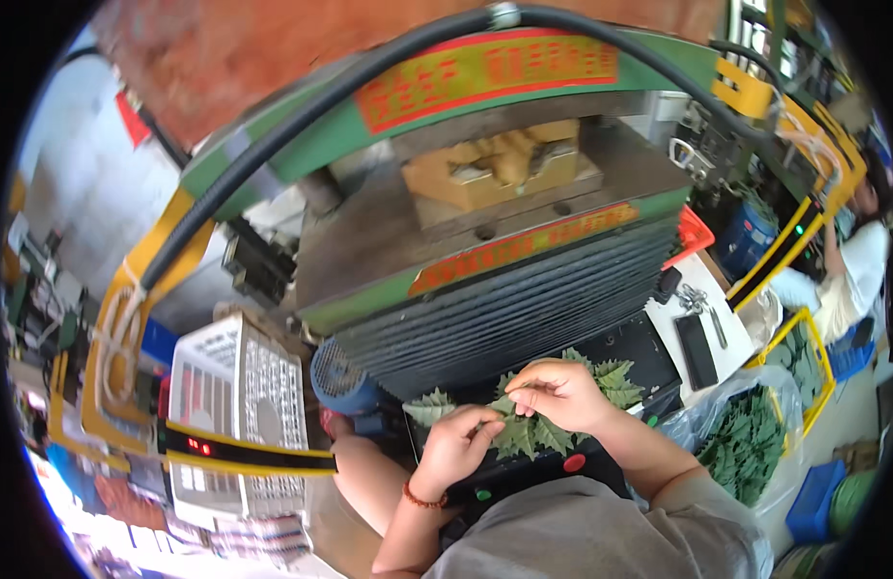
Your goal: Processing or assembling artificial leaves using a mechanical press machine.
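Both hands work close together over a spread of jagged green artificial leaves [533,437] on the black machine bed. My left hand [456,442], with a beaded bracelet at the wrist, is closed in a pinch beside the leaves. My right hand [562,394] pinches with thumb and forefinger just to its right and slightly farther off. Whatever is between the fingertips of either hand is too small to make out. A lone leaf [429,407] lies beyond my left hand, and more leaves [615,384] stick out past my right hand.
Ahead stands a green press [504,280] with a metal block [500,174]. Yellow guard bars [253,460] flank me. A white plastic basket [236,415] is left; a phone [696,352] lies on a white board right. A bag of leaves [741,444] sits nearby; another person [847,275] is far right.
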The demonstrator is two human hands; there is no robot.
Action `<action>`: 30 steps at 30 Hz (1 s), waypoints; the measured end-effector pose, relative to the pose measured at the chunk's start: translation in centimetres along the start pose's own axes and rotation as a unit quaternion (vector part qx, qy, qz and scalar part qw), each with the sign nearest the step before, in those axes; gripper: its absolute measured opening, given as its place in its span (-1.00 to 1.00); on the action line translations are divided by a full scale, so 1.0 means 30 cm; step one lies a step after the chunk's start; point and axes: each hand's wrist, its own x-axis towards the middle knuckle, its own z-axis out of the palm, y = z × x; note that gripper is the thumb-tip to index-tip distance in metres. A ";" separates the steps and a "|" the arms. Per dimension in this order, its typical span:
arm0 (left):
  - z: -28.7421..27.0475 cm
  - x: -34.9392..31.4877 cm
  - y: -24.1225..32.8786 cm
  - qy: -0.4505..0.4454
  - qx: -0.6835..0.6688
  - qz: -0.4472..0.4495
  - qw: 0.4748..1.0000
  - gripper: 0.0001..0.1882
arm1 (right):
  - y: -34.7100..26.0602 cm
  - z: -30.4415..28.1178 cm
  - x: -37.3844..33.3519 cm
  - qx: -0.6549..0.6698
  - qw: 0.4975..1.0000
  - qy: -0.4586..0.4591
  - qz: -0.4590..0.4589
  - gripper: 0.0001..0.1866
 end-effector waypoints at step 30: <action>0.027 -0.027 -0.023 0.050 -0.026 -0.115 0.992 -0.94 | 0.052 -0.039 -0.007 -0.038 0.997 0.034 0.050 -0.93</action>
